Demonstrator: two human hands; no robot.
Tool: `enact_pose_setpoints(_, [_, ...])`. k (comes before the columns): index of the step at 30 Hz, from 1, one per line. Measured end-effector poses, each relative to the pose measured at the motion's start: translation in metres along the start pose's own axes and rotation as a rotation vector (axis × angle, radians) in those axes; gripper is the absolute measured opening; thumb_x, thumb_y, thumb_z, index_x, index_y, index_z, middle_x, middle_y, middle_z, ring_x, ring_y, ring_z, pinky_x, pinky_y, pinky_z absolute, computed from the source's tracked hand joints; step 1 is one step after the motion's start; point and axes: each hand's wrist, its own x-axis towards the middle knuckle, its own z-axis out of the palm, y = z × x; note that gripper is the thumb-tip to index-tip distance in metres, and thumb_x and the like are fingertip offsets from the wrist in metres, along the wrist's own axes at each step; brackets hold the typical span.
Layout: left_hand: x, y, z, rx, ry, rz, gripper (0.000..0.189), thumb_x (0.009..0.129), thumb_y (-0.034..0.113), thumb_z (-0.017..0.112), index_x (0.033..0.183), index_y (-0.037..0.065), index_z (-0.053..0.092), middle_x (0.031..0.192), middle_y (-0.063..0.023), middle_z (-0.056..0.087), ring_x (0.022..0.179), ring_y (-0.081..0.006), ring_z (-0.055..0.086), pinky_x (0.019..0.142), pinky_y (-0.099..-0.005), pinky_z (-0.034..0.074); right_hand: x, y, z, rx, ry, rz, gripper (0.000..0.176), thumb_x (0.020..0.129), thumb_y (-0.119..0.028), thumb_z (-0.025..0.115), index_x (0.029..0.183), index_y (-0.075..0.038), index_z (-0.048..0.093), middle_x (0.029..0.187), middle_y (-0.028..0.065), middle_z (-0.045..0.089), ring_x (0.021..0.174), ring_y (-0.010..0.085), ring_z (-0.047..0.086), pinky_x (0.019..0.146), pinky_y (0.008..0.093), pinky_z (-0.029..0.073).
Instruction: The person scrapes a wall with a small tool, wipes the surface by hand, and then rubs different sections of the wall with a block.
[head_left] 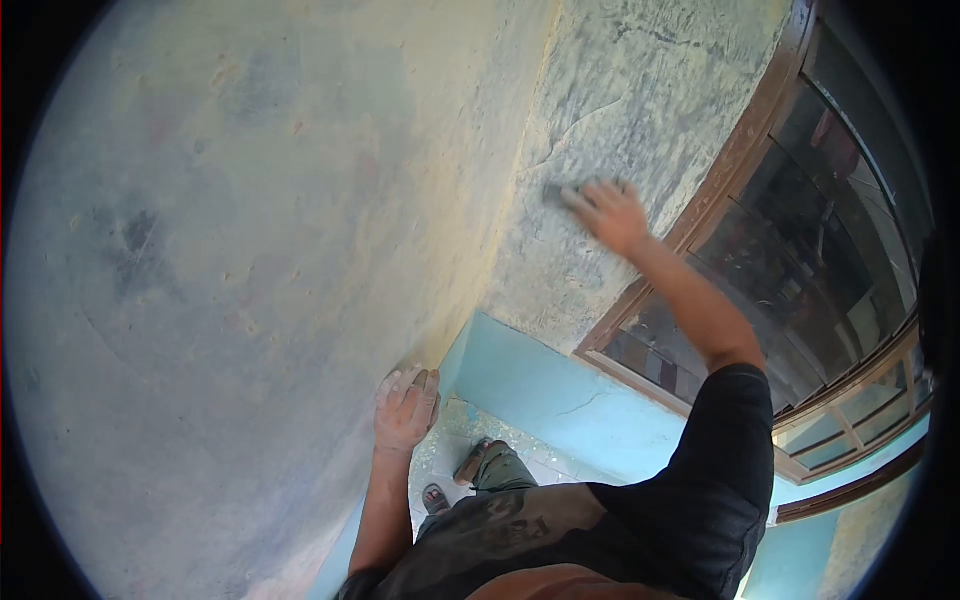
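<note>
My right hand (610, 212) is pressed to the rough, patchy wall strip (600, 110) beside the window, slightly smeared by motion. Under its fingers is a small dark grey piece (556, 195) that looks like folded sandpaper. Lower down, my left hand (407, 405) is at the large wall (250, 200) near the corner, its fingers curled and dusty. A greyish bit shows at its fingertips, too small to name. Grey smudges and small pits mark the large wall's pale surface.
A brown-framed window (730, 195) with dark panes runs along the right. Light blue paint covers the lower wall (570, 400). Below, my sandalled feet (470, 465) stand on a speckled floor (525, 440). Another wooden frame (850, 420) is at the lower right.
</note>
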Motion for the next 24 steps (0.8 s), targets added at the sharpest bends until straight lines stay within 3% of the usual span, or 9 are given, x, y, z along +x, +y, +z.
enact_pose_setpoints(4, [-0.001, 0.003, 0.001, 0.022, -0.005, 0.005, 0.036, 0.082, 0.009, 0.073, 0.118, 0.011, 0.072, 0.095, -0.0032, 0.071, 0.109, -0.0202, 0.067, 0.102, -0.0421, 0.047, 0.098, 0.179, -0.115, -0.398, 0.648, 0.378, 0.032, 0.090, -0.050, 0.072, 0.109, -0.025, 0.075, 0.104, 0.0023, 0.065, 0.097, 0.0201, 0.061, 0.079, 0.0442, 0.039])
enact_pose_setpoints(8, [-0.004, 0.004, 0.004, 0.055, -0.002, -0.016, 0.037, 0.082, 0.009, 0.073, 0.118, 0.012, 0.072, 0.096, -0.0027, 0.071, 0.109, -0.0198, 0.067, 0.101, -0.0417, 0.047, 0.039, 0.083, -0.079, -0.307, 0.517, 0.552, 0.035, 0.089, -0.051, 0.073, 0.114, -0.027, 0.074, 0.097, -0.0002, 0.065, 0.091, 0.0199, 0.060, 0.076, 0.0430, 0.037])
enact_pose_setpoints(10, [-0.004, -0.002, 0.004, 0.062, 0.011, -0.013, 0.037, 0.081, 0.009, 0.073, 0.119, 0.012, 0.072, 0.097, -0.0026, 0.071, 0.108, -0.0197, 0.067, 0.101, -0.0416, 0.047, -0.040, -0.010, 0.005, -0.075, 0.281, 0.256, 0.041, 0.093, -0.036, 0.071, 0.133, -0.030, 0.065, 0.096, -0.0034, 0.060, 0.093, 0.0175, 0.057, 0.083, 0.0380, 0.040])
enact_pose_setpoints(12, [-0.005, -0.002, 0.003, 0.037, 0.000, 0.019, 0.036, 0.082, 0.010, 0.073, 0.118, 0.012, 0.072, 0.097, -0.0027, 0.072, 0.108, -0.0198, 0.067, 0.100, -0.0417, 0.047, -0.094, -0.062, 0.013, 0.115, -0.025, 0.017, 0.047, 0.089, -0.021, 0.070, 0.135, -0.029, 0.061, 0.106, -0.0018, 0.059, 0.102, 0.0183, 0.058, 0.090, 0.0419, 0.045])
enact_pose_setpoints(14, [-0.003, -0.003, 0.004, 0.028, 0.001, 0.017, 0.036, 0.082, 0.010, 0.073, 0.118, 0.012, 0.072, 0.097, -0.0024, 0.072, 0.107, -0.0196, 0.067, 0.101, -0.0415, 0.046, -0.073, -0.024, -0.003, 0.062, -0.018, -0.072, 0.044, 0.091, -0.024, 0.069, 0.133, -0.031, 0.061, 0.101, -0.0018, 0.059, 0.099, 0.0176, 0.058, 0.091, 0.0433, 0.045])
enact_pose_setpoints(17, [0.000, -0.004, 0.004, 0.031, 0.001, 0.020, 0.035, 0.083, 0.010, 0.073, 0.118, 0.012, 0.072, 0.098, -0.0019, 0.073, 0.106, -0.0192, 0.067, 0.101, -0.0413, 0.045, 0.031, 0.103, -0.095, -0.248, 0.312, 0.280, 0.034, 0.092, -0.045, 0.071, 0.123, -0.033, 0.067, 0.095, -0.0023, 0.061, 0.085, 0.0172, 0.058, 0.075, 0.0389, 0.039])
enact_pose_setpoints(20, [0.000, 0.001, 0.005, 0.052, 0.001, 0.004, 0.034, 0.083, 0.011, 0.073, 0.117, 0.012, 0.072, 0.099, -0.0015, 0.073, 0.105, -0.0186, 0.066, 0.101, -0.0410, 0.045, 0.073, 0.210, -0.131, -0.527, 0.717, 0.297, 0.037, 0.085, -0.051, 0.078, 0.113, -0.027, 0.077, 0.089, 0.0003, 0.062, 0.082, 0.0199, 0.056, 0.074, 0.0403, 0.037])
enact_pose_setpoints(22, [-0.002, 0.003, 0.004, 0.064, 0.006, -0.013, 0.034, 0.083, 0.011, 0.073, 0.117, 0.012, 0.073, 0.099, -0.0013, 0.073, 0.105, -0.0183, 0.066, 0.101, -0.0408, 0.045, 0.050, 0.144, -0.095, -0.373, 0.690, 0.481, 0.035, 0.088, -0.053, 0.073, 0.115, -0.031, 0.074, 0.090, -0.0023, 0.059, 0.081, 0.0158, 0.055, 0.074, 0.0404, 0.036])
enact_pose_setpoints(24, [-0.004, 0.002, 0.005, 0.056, 0.006, -0.019, 0.033, 0.084, 0.012, 0.073, 0.117, 0.012, 0.073, 0.099, -0.0016, 0.073, 0.107, -0.0182, 0.066, 0.101, -0.0408, 0.045, -0.002, 0.042, -0.041, -0.201, 0.393, 0.406, 0.040, 0.090, -0.044, 0.074, 0.127, -0.031, 0.068, 0.090, -0.0030, 0.059, 0.084, 0.0164, 0.054, 0.076, 0.0400, 0.037])
